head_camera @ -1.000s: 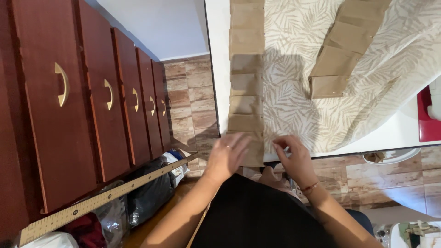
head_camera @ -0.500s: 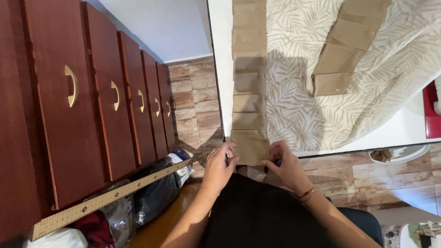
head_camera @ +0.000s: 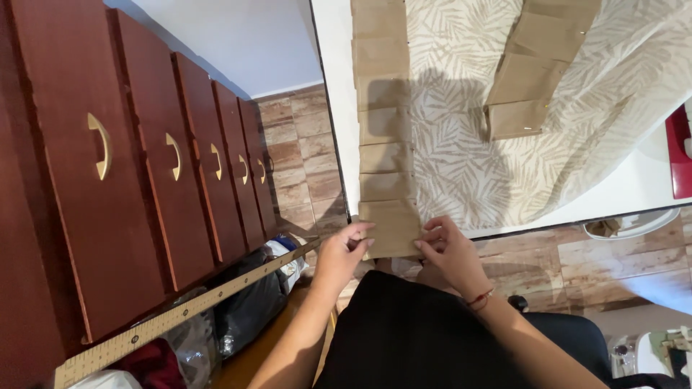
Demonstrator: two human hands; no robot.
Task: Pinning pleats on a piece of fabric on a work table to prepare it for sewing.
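Observation:
A long strip of brown paper pattern pieces (head_camera: 383,130) lies pinned along the left edge of a leaf-print fabric (head_camera: 476,137) on a white table (head_camera: 333,86). My left hand (head_camera: 342,252) pinches the left corner of the strip's near end, which hangs over the table edge. My right hand (head_camera: 450,248) pinches its right corner. A second brown paper strip (head_camera: 537,68) lies further right on the fabric.
Dark red wooden cabinet doors (head_camera: 130,194) with brass handles run along the left. A long wooden ruler (head_camera: 187,310) leans over bags on the tiled floor. A red object (head_camera: 679,151) sits at the table's right edge. Black cloth (head_camera: 418,331) covers my lap.
Both hands have moved from over the strip's end to its two near corners and closed on them. The camera has tilted slightly.

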